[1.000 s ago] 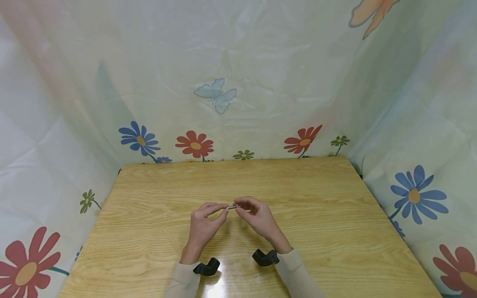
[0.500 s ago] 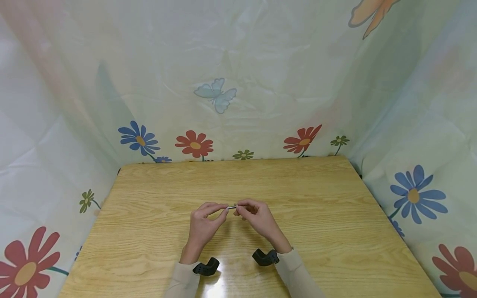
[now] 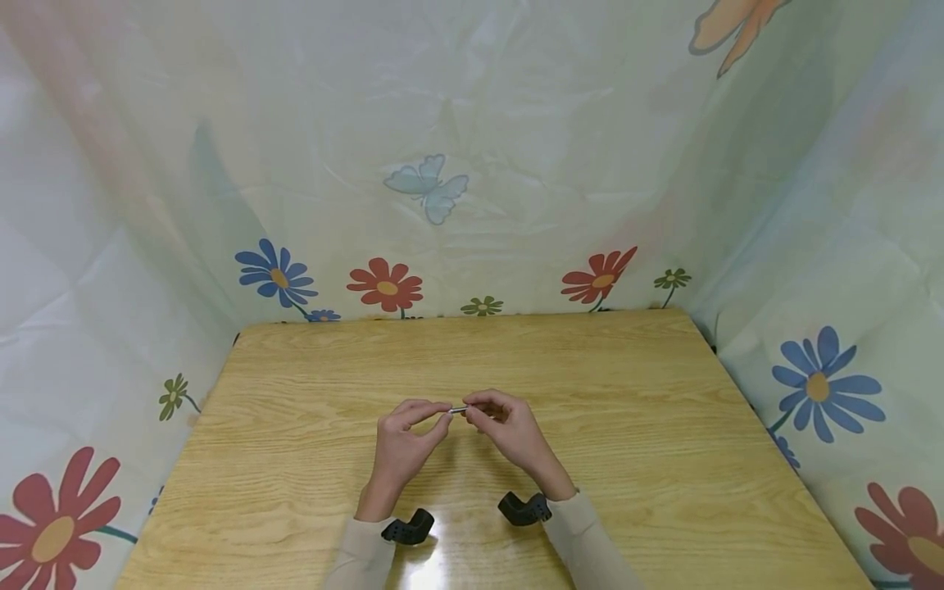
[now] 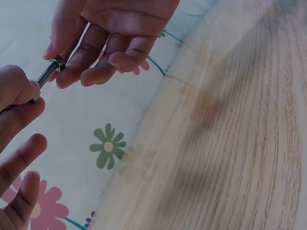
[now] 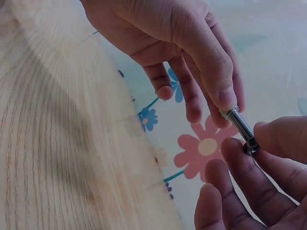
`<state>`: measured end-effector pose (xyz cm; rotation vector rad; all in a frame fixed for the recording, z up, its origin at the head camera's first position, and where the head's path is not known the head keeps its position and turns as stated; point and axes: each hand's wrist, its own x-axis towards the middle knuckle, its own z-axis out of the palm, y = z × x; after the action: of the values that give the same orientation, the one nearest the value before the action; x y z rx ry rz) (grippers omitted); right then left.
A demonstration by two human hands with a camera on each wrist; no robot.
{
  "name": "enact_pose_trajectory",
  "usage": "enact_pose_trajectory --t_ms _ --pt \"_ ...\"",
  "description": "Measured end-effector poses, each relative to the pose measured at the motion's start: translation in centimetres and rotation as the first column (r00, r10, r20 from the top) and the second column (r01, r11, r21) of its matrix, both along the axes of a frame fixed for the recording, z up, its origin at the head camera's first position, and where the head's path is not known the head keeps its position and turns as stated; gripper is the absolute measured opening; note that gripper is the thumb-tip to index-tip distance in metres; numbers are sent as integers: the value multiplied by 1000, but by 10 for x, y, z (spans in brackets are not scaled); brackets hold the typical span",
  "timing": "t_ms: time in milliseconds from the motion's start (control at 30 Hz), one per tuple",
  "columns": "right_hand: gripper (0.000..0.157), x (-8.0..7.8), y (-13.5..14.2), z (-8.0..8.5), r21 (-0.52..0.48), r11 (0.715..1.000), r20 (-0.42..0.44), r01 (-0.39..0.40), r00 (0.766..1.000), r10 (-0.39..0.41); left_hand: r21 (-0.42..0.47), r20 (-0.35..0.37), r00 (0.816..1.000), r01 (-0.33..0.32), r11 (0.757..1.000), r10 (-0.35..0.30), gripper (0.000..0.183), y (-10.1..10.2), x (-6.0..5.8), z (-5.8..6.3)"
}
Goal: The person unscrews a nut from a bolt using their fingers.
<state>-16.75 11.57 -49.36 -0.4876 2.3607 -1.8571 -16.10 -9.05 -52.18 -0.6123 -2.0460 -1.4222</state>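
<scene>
A small threaded metal bolt (image 3: 458, 410) is held level above the table between both hands. My left hand (image 3: 401, 447) pinches its left end between thumb and index finger. At the right end, the thumb and fingertips of my right hand (image 3: 519, 436) hold a darker end piece (image 5: 250, 146); whether it is a head or a nut I cannot tell. Bare thread (image 4: 46, 74) shows between the two grips in the left wrist view. The right wrist view shows a silver end (image 5: 227, 113) under the left thumb. The other fingers of both hands are spread loosely.
The wooden table (image 3: 590, 393) spreads beneath both hands. Curtains (image 3: 516, 164) printed with flowers and butterflies stand behind it and at both sides. Each wrist carries a black camera mount, the left mount (image 3: 409, 527) and the right mount (image 3: 524, 509).
The right fingertips have shifted around the bolt's right end, drawing lower and then rising again. The left hand and the bolt have stayed almost in place.
</scene>
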Motion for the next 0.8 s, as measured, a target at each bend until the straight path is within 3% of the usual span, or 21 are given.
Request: enact_pose_trajectory --t_ms 800 --pt "30 2 3 6 33 997 10 64 998 -65 35 48 999 -13 999 12 15 -2 -1 5"
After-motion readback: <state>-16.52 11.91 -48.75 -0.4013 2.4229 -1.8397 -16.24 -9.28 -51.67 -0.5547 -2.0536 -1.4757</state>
